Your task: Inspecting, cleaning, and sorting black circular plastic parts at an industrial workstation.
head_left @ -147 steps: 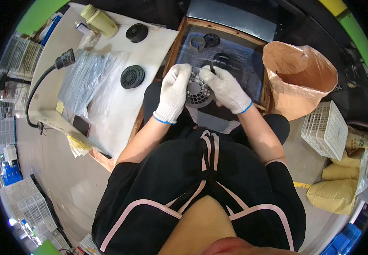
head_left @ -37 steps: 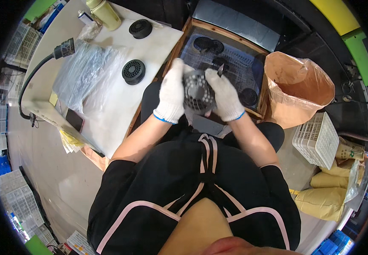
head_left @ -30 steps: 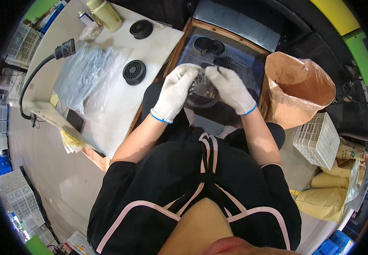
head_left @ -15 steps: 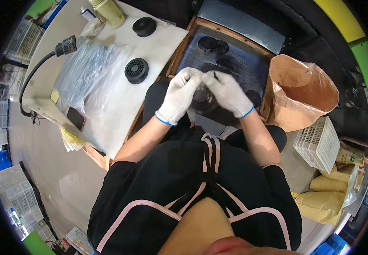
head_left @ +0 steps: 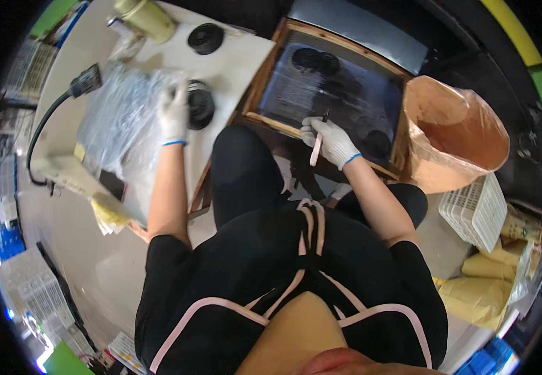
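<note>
- A seated person in black clothing looks down at two white-gloved hands.
- The right hand point(head_left: 332, 141) has its fingers closed around a slim pale tool point(head_left: 316, 144), held over the near edge of a wooden-framed tray point(head_left: 264, 87) lined with dark sheeting.
- The left hand point(head_left: 174, 112) reaches out to the white table point(head_left: 233, 56), fingers together, resting on a round black disc point(head_left: 202, 107) beside clear plastic bags point(head_left: 117, 119).
- Farther off, a second black disc point(head_left: 206, 37) lies on the table.
- A brown paper bag point(head_left: 455, 134) stands open right of the tray.
</note>
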`<action>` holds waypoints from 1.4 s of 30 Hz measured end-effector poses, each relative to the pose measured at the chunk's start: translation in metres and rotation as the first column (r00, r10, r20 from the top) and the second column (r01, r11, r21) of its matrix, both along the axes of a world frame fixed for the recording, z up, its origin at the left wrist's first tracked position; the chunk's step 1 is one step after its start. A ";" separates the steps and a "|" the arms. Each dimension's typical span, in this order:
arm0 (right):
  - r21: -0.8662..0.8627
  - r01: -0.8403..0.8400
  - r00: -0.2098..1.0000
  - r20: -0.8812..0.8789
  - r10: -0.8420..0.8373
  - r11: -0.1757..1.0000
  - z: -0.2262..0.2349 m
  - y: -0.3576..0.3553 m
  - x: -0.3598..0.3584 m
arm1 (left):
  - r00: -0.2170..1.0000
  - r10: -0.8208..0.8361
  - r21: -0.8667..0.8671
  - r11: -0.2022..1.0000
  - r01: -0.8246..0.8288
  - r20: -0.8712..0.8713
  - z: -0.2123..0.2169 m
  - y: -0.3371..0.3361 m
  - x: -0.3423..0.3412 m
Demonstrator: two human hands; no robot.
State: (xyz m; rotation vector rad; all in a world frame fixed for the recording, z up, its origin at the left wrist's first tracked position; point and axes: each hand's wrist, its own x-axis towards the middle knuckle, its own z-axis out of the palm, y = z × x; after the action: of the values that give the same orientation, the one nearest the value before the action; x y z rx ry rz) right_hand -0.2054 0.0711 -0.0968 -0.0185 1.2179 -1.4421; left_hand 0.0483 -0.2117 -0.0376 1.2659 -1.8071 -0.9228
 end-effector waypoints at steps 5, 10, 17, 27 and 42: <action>0.385 -0.118 0.887 -0.374 0.271 0.915 -0.015 0.018 -0.062 | 0.759 0.086 -0.378 0.900 0.219 0.646 -0.018 -0.015 0.034; 0.658 -0.061 0.287 -0.709 0.644 0.751 -0.058 -0.020 -0.125 | 0.876 -0.091 -0.342 0.898 0.278 0.474 0.007 0.025 -0.011; 0.842 0.001 0.091 -0.537 0.839 0.539 -0.048 -0.072 -0.135 | 0.868 -0.415 -0.211 0.854 0.475 0.273 0.033 0.111 -0.073; 0.540 -0.171 0.685 -0.535 0.494 0.824 0.005 -0.032 -0.139 | 0.740 -0.673 0.279 0.707 0.650 -0.019 0.001 0.138 -0.132; -0.058 0.491 -0.481 -0.850 0.215 0.869 0.201 0.135 -0.126 | 0.560 -0.155 0.434 0.479 0.763 -0.814 0.066 0.172 -0.149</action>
State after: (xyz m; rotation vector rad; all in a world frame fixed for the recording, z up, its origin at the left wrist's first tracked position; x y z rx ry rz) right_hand -0.3311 0.2059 0.1046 -1.2486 3.3061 -0.9836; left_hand -0.1004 -0.0399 0.0282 0.5449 -1.1255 -2.3661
